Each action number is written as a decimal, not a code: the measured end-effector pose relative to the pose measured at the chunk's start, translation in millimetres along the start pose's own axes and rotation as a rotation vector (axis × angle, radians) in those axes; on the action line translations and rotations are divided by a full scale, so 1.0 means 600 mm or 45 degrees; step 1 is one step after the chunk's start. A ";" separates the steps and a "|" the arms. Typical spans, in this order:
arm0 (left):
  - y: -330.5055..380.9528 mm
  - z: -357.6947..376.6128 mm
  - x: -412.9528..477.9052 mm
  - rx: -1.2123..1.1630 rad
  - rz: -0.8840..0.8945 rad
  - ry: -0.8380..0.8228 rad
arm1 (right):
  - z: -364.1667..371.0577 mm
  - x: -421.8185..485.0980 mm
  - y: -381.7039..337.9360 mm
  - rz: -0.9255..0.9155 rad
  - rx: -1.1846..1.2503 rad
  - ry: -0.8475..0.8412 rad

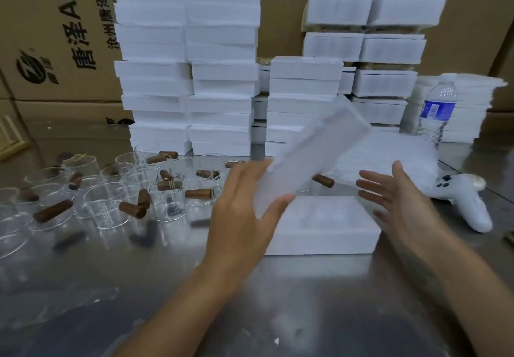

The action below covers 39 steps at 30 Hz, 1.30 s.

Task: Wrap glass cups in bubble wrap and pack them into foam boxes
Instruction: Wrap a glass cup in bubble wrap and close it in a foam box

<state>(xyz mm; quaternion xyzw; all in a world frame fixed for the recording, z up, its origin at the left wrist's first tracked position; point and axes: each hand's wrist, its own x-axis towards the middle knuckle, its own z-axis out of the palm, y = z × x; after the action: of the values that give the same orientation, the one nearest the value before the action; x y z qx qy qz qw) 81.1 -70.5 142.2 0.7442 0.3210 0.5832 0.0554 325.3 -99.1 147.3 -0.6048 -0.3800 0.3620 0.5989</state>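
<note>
Two bare hands are up over the middle of the shiny metal bench [167, 287]. The left hand [244, 206] holds a flat white foam lid [314, 156], thumb on its near side and fingers on its far side. The lid is tilted and blurry. Under it, a white foam box [325, 226] sits on the bench. The right hand [397, 198] is just beside the lid, not touching it, with its fingers straight and spread. Many clear glass cups with brown wooden handles [105, 206] stand near the left edge. A heap of clear bubble wrap [389, 156] lies behind the right hand. Tall stacks of white foam boxes [189, 70] line the back edge. A plastic water bottle [438, 109] and a white game controller [467, 200] are near the right edge.
</note>
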 end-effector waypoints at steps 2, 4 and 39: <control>0.004 -0.017 -0.005 -0.215 -0.276 0.089 | 0.003 0.002 0.005 -0.019 -0.084 -0.011; 0.005 -0.032 -0.018 -0.526 -0.601 0.170 | 0.007 0.004 0.008 -0.027 -0.133 -0.029; -0.061 -0.200 -0.043 -1.091 -1.933 -0.827 | -0.019 0.012 0.022 0.093 -0.031 0.080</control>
<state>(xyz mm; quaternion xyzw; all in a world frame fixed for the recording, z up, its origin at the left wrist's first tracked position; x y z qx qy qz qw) -45.1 -90.6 141.8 0.3775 0.4478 0.2224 0.7794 338.9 -97.8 134.5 -0.6368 -0.3430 0.3597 0.5895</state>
